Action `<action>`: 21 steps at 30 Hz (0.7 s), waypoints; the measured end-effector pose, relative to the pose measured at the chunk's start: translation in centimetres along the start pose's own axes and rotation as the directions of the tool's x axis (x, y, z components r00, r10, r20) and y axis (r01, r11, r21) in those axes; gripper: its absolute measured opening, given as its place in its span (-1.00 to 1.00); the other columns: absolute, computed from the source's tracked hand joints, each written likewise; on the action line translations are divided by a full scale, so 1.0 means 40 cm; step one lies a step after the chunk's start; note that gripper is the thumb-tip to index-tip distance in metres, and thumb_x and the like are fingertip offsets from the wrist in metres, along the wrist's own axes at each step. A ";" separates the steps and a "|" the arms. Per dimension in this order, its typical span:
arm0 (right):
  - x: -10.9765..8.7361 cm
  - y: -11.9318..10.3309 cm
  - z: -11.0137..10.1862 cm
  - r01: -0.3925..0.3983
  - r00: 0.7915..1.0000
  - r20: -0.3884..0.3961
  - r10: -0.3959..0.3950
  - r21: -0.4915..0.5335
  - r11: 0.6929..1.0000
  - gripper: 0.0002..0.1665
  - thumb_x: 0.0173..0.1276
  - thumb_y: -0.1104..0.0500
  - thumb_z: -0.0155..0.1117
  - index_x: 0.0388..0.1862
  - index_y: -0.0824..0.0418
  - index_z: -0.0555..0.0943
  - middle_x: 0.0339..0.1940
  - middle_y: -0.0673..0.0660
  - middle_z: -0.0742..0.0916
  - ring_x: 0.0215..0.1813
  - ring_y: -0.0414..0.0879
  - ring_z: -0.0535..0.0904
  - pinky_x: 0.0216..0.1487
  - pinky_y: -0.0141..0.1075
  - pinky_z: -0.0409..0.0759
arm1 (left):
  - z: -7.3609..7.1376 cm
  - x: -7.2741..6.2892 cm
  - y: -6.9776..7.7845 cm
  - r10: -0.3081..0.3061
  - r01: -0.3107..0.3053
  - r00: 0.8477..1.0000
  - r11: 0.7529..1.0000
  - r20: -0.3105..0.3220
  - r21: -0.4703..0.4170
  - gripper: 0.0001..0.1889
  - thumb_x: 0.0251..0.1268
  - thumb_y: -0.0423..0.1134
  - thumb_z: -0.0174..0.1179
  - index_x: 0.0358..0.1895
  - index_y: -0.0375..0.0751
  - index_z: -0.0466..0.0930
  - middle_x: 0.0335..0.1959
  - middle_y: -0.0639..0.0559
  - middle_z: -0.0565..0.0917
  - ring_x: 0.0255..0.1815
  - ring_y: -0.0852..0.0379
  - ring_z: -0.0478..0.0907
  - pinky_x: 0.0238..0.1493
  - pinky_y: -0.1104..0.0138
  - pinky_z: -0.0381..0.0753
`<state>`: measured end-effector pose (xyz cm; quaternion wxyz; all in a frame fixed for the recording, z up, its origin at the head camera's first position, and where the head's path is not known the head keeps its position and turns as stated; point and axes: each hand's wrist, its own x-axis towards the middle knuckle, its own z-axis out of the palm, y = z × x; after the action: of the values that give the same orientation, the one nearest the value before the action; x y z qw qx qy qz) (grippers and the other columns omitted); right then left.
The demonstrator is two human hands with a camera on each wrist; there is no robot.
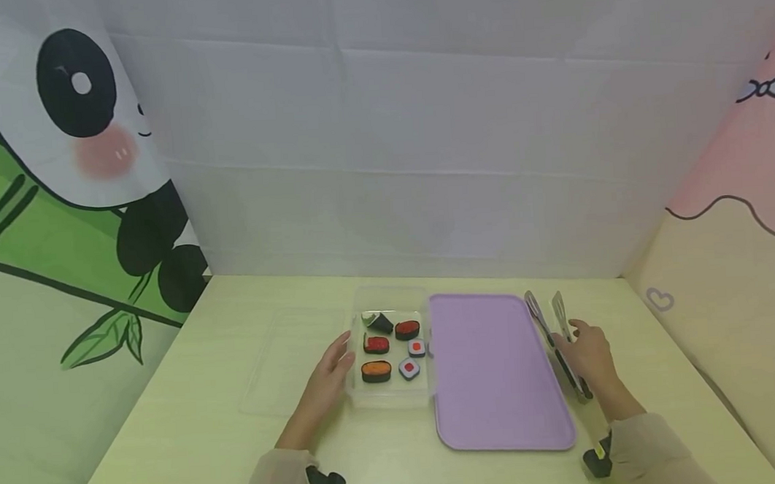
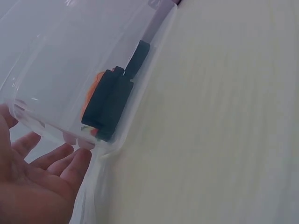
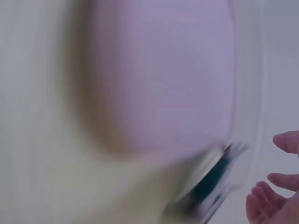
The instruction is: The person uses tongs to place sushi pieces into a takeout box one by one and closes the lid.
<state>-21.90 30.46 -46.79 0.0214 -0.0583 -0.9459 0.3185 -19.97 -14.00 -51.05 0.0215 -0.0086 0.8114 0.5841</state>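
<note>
A clear plastic container (image 1: 392, 401) holds several sushi pieces, among them an orange-topped one (image 1: 377, 375) and a red-topped one (image 1: 407, 330). My left hand (image 1: 329, 377) is at its left side; in the left wrist view the fingertips (image 2: 84, 161) touch the clear wall. Tongs (image 1: 574, 378) with dark grips and metal ends lie spread beside the tray, on its right. Above them is my right hand (image 1: 590, 352), its thumb and fingers apart. In the right wrist view a gap shows between that hand and the tongs (image 3: 210, 182).
A purple tray (image 1: 496, 368) lies right of the container. To the left, a thin clear lid (image 1: 272, 372) lies flat on the pale table (image 1: 187, 428). A white sheet (image 1: 423, 160) hangs behind, with printed cloths at both sides.
</note>
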 end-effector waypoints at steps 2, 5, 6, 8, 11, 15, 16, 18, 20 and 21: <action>-0.004 -0.051 0.003 0.043 0.999 -0.028 -0.042 0.043 0.998 -0.29 0.48 0.11 0.11 0.35 0.61 0.20 0.11 0.62 0.43 0.08 0.46 0.43 -0.06 0.16 0.57 | -0.009 0.002 0.003 0.011 -0.011 1.000 1.000 0.005 0.000 -0.43 0.56 0.03 -0.09 0.52 -0.04 0.12 0.44 -0.25 0.27 0.43 -0.24 0.18 0.34 -0.09 0.23; -0.007 -0.135 0.020 0.089 0.995 -0.054 -0.083 0.122 0.989 -0.34 0.47 0.14 0.14 0.36 0.54 0.26 0.11 0.53 0.49 0.10 0.36 0.47 -0.05 0.08 0.60 | -0.026 0.004 0.005 0.030 -0.029 0.999 0.999 0.020 -0.033 -0.41 0.57 0.02 -0.11 0.53 -0.10 0.08 0.44 -0.28 0.24 0.43 -0.22 0.19 0.35 -0.04 0.25; -0.005 -0.162 0.029 0.084 0.995 -0.057 -0.076 0.150 0.985 -0.35 0.47 0.13 0.14 0.37 0.50 0.28 0.11 0.48 0.51 0.10 0.31 0.48 -0.06 0.05 0.60 | -0.033 0.004 0.005 0.035 -0.034 0.999 0.998 0.027 -0.050 -0.41 0.58 0.00 -0.10 0.53 -0.11 0.07 0.45 -0.29 0.23 0.43 -0.23 0.19 0.35 -0.03 0.26; -0.008 -0.218 0.047 0.107 0.993 -0.061 -0.097 0.199 0.974 -0.37 0.47 0.11 0.15 0.37 0.45 0.31 0.09 0.41 0.56 0.10 0.26 0.51 -0.03 0.03 0.59 | -0.051 0.001 0.006 0.041 -0.038 0.998 0.997 0.037 -0.071 -0.42 0.59 -0.05 -0.11 0.54 -0.14 0.03 0.46 -0.31 0.20 0.43 -0.24 0.18 0.33 -0.01 0.29; -0.019 -0.300 0.082 0.140 0.990 -0.060 -0.129 0.272 0.952 -0.41 0.47 0.11 0.16 0.36 0.38 0.36 0.04 0.31 0.62 0.11 0.20 0.52 0.03 0.03 0.56 | -0.088 -0.005 0.005 0.064 -0.061 0.997 0.996 0.044 -0.065 -0.40 0.59 -0.01 -0.11 0.54 -0.13 0.01 0.47 -0.29 0.19 0.42 -0.25 0.19 0.34 -0.01 0.29; -0.046 -0.408 0.137 0.179 0.984 -0.042 -0.176 0.356 0.917 -0.44 0.44 0.12 0.20 0.35 0.31 0.42 -0.01 0.22 0.66 0.09 0.15 0.56 0.06 -0.01 0.57 | -0.147 -0.008 -0.001 0.084 -0.083 0.996 0.996 0.030 -0.007 -0.37 0.57 0.07 -0.14 0.54 -0.13 0.02 0.47 -0.28 0.19 0.41 -0.26 0.21 0.34 -0.05 0.26; -0.055 -0.434 0.152 0.189 0.981 -0.032 -0.191 0.370 0.910 -0.45 0.44 0.12 0.21 0.34 0.29 0.43 -0.03 0.20 0.67 0.08 0.13 0.57 0.05 -0.02 0.58 | -0.162 -0.009 -0.003 0.082 -0.082 0.996 0.996 0.023 0.015 -0.37 0.57 0.08 -0.15 0.54 -0.14 0.01 0.47 -0.28 0.19 0.41 -0.27 0.21 0.34 -0.06 0.25; -0.074 -0.484 0.181 0.205 0.975 -0.004 -0.222 0.402 0.892 -0.46 0.44 0.12 0.22 0.33 0.27 0.44 -0.04 0.16 0.67 0.06 0.10 0.58 0.01 -0.07 0.60 | -0.189 -0.010 -0.007 0.067 -0.066 0.998 0.996 -0.001 0.064 -0.36 0.57 0.10 -0.17 0.54 -0.14 0.00 0.46 -0.29 0.19 0.41 -0.28 0.19 0.34 -0.09 0.23; -0.094 -0.528 0.211 0.223 0.966 0.029 -0.258 0.417 0.881 -0.47 0.44 0.12 0.22 0.33 0.27 0.45 -0.07 0.12 0.67 0.02 0.05 0.60 -0.04 -0.12 0.63 | -0.214 -0.011 -0.010 0.043 -0.039 0.999 0.993 -0.029 0.113 -0.35 0.58 0.10 -0.19 0.54 -0.15 -0.01 0.46 -0.29 0.19 0.42 -0.29 0.16 0.35 -0.11 0.21; -0.103 -0.548 0.226 0.230 0.961 0.046 -0.274 0.422 0.877 -0.47 0.45 0.10 0.21 0.33 0.26 0.44 -0.07 0.10 0.67 0.00 0.02 0.60 -0.07 -0.15 0.63 | -0.225 -0.011 -0.012 0.029 -0.024 0.999 0.991 -0.041 0.131 -0.35 0.58 0.10 -0.19 0.55 -0.15 -0.01 0.47 -0.29 0.18 0.43 -0.29 0.15 0.35 -0.11 0.21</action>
<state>-20.62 7.19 -40.73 0.0249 0.0878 -0.8564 0.5082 -19.72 -22.70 -48.62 -0.0033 -0.0089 0.8481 0.5298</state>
